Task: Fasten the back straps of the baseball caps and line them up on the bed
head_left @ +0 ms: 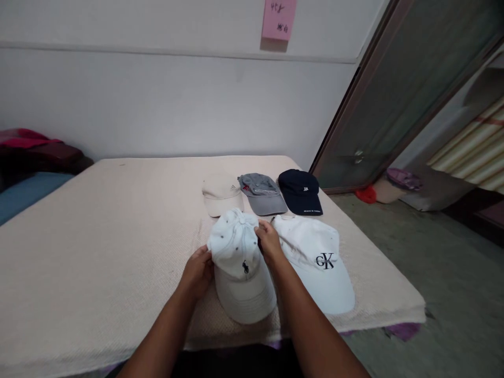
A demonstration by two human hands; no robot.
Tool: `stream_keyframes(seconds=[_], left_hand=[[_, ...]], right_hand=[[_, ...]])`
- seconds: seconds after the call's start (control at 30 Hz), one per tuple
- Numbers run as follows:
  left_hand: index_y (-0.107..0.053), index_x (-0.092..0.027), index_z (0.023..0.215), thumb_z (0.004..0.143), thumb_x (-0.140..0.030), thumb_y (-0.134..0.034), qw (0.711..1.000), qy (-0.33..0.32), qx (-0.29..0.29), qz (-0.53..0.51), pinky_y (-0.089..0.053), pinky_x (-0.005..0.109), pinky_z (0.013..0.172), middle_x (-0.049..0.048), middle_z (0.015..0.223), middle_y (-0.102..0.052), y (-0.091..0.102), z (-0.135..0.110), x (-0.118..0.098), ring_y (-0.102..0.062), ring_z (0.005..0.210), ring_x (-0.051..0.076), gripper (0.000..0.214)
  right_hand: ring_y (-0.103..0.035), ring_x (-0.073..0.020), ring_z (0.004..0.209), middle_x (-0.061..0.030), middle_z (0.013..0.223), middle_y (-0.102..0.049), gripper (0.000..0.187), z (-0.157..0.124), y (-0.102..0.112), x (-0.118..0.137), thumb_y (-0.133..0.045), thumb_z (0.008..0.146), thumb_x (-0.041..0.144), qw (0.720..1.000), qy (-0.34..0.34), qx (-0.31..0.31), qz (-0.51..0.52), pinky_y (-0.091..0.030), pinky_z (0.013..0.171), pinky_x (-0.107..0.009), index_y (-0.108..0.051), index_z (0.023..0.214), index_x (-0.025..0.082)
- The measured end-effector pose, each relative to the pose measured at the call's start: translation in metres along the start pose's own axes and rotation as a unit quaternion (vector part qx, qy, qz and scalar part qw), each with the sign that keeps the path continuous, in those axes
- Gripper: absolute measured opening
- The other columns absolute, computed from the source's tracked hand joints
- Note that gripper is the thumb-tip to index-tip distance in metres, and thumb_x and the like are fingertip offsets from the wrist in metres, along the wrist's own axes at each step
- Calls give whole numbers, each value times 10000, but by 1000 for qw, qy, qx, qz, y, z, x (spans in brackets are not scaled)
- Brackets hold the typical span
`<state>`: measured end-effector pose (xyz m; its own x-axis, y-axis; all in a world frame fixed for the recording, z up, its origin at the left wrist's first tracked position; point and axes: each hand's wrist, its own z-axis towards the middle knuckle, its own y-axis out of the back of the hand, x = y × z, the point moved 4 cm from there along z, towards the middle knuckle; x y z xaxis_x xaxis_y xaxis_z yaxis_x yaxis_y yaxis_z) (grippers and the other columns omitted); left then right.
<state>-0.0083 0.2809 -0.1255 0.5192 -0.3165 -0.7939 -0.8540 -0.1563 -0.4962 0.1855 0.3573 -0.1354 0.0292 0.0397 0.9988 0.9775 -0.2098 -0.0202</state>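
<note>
Between my hands is a white baseball cap (236, 252) with a small dark horse-rider emblem, its brim toward me. My left hand (199, 270) grips its left edge, fingers closed on the rim. On the other side my right hand (269, 239) pinches the cap's back right edge. Just right of it lies a larger white cap (309, 241) with black letters, partly behind my right forearm. Farther back, in a row, are a cream cap (222, 194), a grey cap (262, 191) and a navy cap (300, 191).
The caps lie on a bed with a cream woven cover (118, 252), set against a white wall (177, 105) with a pink note (279, 20). Dark and red cloth (35, 147) is heaped at the left. A glass-panelled door (366, 100) stands right, above grey floor.
</note>
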Motion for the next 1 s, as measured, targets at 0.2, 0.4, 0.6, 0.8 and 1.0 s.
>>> stream_keyframes(seconds=[0.2, 0.4, 0.6, 0.8, 1.0], left_hand=[[-602, -116, 975, 678, -150, -650, 997, -11, -59, 49, -480, 275, 641, 63, 767, -687, 10, 2, 6, -637, 722, 188, 303], [-432, -122, 1213, 677, -165, -681, 986, -55, -138, 80, -488, 268, 645, 74, 824, -663, 36, -27, -5, -635, 733, 167, 593], [-239, -139, 1389, 722, -303, -640, 966, -147, -118, 175, -340, 190, 369, -107, 403, -427, 11, -98, -52, -388, 349, 90, 795], [-200, -284, 1417, 645, -201, -668, 915, -329, -129, 194, -284, 180, 354, -123, 408, -372, -36, -205, -129, -334, 346, 81, 907], [-192, -286, 1420, 634, -176, -668, 890, -369, -144, 224, -300, 197, 402, -115, 429, -370, -45, -267, -149, -320, 383, 93, 926]], right_hand=[[-561, -191, 720, -48, 785, -627, 319, -18, 12, -11, -522, 672, 278, 996, 16, -30, -83, -431, 683, -308, -621, 947, 150], [-548, -215, 823, -63, 853, -608, 313, -64, 20, 24, -538, 679, 242, 968, 101, -38, -225, -406, 794, -352, -621, 973, 172], [-476, -139, 452, 81, 511, -437, 683, -115, -18, 90, -550, 745, 267, 987, 62, 131, -67, -431, 500, -276, -262, 1359, 193], [-489, -140, 544, 54, 586, -456, 710, -195, -27, 201, -525, 799, 212, 971, 228, 79, -8, -448, 596, -295, -169, 1411, 263], [-495, -164, 594, 38, 623, -447, 712, -242, -17, 241, -519, 810, 200, 944, 313, 52, -86, -456, 672, -346, -152, 1417, 266]])
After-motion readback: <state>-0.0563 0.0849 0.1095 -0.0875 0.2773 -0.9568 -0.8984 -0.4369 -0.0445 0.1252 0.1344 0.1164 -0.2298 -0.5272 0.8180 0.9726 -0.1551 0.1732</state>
